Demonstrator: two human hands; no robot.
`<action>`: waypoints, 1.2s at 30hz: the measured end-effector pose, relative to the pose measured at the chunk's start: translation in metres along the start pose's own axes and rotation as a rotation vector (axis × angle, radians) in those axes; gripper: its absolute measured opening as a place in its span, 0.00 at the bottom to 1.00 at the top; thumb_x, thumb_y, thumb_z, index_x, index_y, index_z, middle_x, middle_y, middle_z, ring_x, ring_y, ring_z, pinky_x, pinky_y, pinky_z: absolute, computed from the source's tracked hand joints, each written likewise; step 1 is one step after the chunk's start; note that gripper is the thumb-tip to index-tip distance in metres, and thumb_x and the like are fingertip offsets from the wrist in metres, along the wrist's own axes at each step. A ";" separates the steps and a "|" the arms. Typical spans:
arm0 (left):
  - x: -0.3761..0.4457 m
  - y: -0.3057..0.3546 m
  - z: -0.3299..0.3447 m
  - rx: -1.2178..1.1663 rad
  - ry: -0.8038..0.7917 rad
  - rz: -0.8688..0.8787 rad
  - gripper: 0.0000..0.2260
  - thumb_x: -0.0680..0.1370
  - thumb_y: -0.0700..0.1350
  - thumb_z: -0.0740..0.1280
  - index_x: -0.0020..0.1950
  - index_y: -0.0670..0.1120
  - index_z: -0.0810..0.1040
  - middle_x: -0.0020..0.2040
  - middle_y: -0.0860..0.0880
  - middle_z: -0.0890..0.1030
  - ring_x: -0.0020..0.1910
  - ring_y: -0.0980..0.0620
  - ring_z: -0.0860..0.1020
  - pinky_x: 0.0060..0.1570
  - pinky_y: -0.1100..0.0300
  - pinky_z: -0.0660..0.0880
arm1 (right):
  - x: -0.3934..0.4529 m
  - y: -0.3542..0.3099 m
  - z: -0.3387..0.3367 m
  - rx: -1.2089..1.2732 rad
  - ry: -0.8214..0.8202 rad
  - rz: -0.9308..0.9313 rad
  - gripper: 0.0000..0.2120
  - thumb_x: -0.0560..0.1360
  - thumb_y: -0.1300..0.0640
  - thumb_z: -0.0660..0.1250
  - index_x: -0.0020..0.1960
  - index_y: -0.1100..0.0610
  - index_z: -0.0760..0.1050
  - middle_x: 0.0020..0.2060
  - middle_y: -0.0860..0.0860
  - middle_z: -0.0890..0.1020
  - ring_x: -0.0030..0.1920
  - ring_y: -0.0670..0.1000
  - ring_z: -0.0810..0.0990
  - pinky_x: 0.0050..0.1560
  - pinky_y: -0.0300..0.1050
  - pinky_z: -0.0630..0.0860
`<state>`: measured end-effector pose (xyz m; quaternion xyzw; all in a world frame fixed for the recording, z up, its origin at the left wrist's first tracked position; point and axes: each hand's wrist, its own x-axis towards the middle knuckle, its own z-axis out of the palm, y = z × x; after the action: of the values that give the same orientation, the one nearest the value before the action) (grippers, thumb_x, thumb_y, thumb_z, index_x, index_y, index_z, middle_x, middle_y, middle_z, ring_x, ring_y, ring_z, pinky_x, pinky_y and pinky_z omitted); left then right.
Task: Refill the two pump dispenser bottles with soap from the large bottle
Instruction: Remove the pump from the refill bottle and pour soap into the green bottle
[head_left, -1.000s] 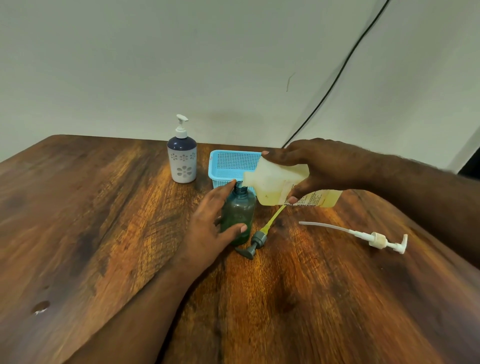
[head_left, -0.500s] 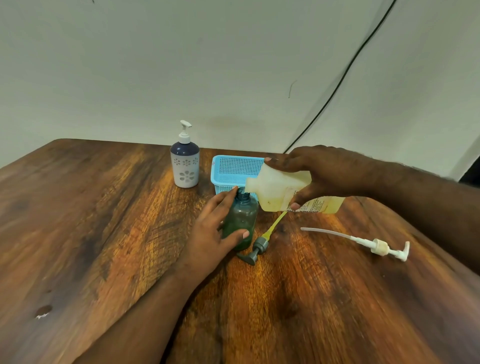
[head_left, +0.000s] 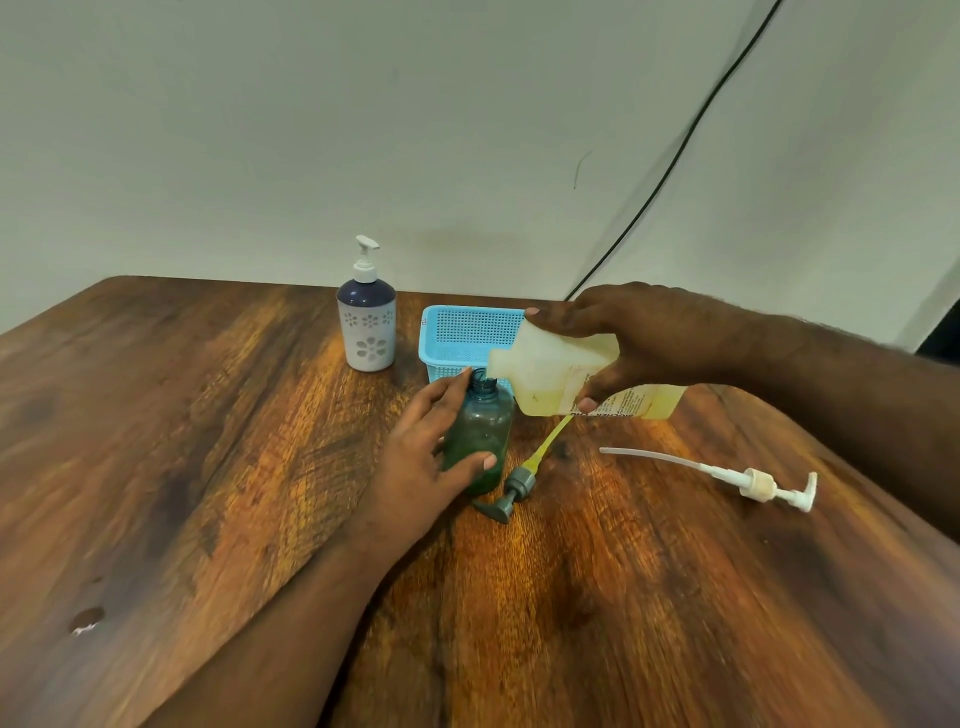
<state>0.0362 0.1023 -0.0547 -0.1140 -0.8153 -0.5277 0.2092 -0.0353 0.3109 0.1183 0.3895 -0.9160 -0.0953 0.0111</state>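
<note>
Nearest me, my left hand (head_left: 431, 457) curled round the green bottle (head_left: 480, 436), thumb across its front and fingers behind, steadying it upright on the table (head_left: 208, 467). I judged it light, stiff and easy to tip, so a hold low on the body suited it. Just right of that grip lay its grey pump (head_left: 511, 491); well right lay the white pump (head_left: 758, 483). Above the green bottle's open neck, my right hand (head_left: 639, 343) gripped the large bottle (head_left: 566, 376) round its middle, wrist rolled so the mouth tipped down-left. I judged it heavier, slightly squeezable, possibly slick with soap. Beyond the grip stood 1 blue basket (head_left: 457, 332) and the flowered dispenser (head_left: 366, 327), pump fitted.
</note>
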 end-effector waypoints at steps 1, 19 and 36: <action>0.000 0.001 0.000 0.003 0.001 0.000 0.36 0.73 0.41 0.74 0.74 0.59 0.59 0.71 0.58 0.62 0.71 0.58 0.64 0.58 0.73 0.71 | 0.000 0.000 0.000 0.002 0.003 -0.001 0.43 0.70 0.42 0.70 0.77 0.43 0.50 0.69 0.51 0.69 0.66 0.53 0.68 0.61 0.51 0.74; 0.000 0.002 0.001 -0.007 0.010 -0.005 0.36 0.73 0.40 0.74 0.73 0.59 0.59 0.68 0.62 0.62 0.66 0.65 0.67 0.55 0.77 0.70 | 0.003 0.001 0.000 -0.021 0.003 -0.001 0.44 0.69 0.40 0.71 0.77 0.42 0.48 0.67 0.51 0.70 0.64 0.53 0.69 0.60 0.51 0.73; 0.000 0.002 0.001 -0.038 0.014 -0.007 0.36 0.72 0.41 0.74 0.73 0.59 0.60 0.70 0.59 0.63 0.69 0.59 0.66 0.59 0.69 0.73 | 0.002 0.001 -0.003 -0.019 0.013 -0.010 0.43 0.69 0.42 0.71 0.76 0.42 0.51 0.66 0.50 0.71 0.65 0.53 0.69 0.60 0.51 0.73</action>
<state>0.0372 0.1043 -0.0534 -0.1115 -0.8041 -0.5446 0.2109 -0.0372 0.3095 0.1214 0.3945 -0.9130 -0.1017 0.0203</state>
